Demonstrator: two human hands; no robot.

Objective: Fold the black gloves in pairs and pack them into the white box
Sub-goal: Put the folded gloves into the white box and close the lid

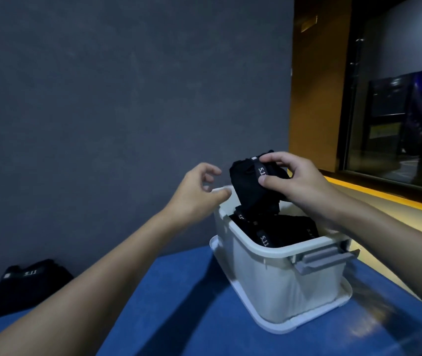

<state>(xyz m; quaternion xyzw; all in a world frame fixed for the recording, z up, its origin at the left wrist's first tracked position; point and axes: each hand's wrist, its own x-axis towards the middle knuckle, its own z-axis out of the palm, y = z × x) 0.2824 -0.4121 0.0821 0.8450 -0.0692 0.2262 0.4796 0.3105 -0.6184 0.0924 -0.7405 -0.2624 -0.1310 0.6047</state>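
Head view: pinches a folded pair (252, 191) of black gloves with the right hand (301, 185), thumb and fingers curled round the band marked 5.11. Holds this pair over the far end of the white box (269, 278), just above the packed gloves (284, 231) lying inside. Holds nothing in the left hand (195, 192); hovers with fingers loosely curled, near the far left corner of the box, apart from the pair. Has the box standing on a white lid (296, 327) on the blue table (176, 304), grey latch (321, 258) toward the camera. Shows loose gloves (21, 287) flat on the table at far left, well apart from the box.
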